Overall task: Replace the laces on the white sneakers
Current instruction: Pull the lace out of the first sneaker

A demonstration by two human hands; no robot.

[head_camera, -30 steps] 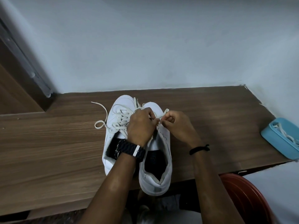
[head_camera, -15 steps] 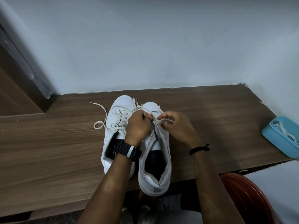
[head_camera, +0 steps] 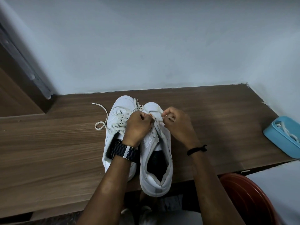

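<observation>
Two white sneakers stand side by side, toes toward the wall [head_camera: 162,46], at the middle of the frame on a brown wood-grain worktop [head_camera: 48,143] that spans the lower half of the picture. The pale wall fills the upper half. A dark door frame [head_camera: 19,65] runs down the upper left. A red-brown round object [head_camera: 246,198], a stool or a basin, cannot tell which, sits at the lower right, below the worktop edge.

The left sneaker [head_camera: 113,120] is still laced with a cream lace [head_camera: 103,114], loose, one end trailing out to the left across the worktop. The right sneaker [head_camera: 155,159] has its heel overhanging the near edge; its nearer eyelets show bare, and its tongue is exposed.

A light blue tray [head_camera: 276,135] lies at the right edge of the frame, well apart from the shoes, with a pale lace [head_camera: 287,130] in it.

The left hand [head_camera: 137,125], with a dark watch [head_camera: 125,151] at the wrist, has its grip curled tight at the fore eyelets of the right sneaker, pinching lace there. The right hand [head_camera: 177,122], with a black band [head_camera: 197,148] at the wrist, has its grip pinched on a strand of lace [head_camera: 169,118] above the same shoe's toe end. The two hands are just beside each other.
</observation>
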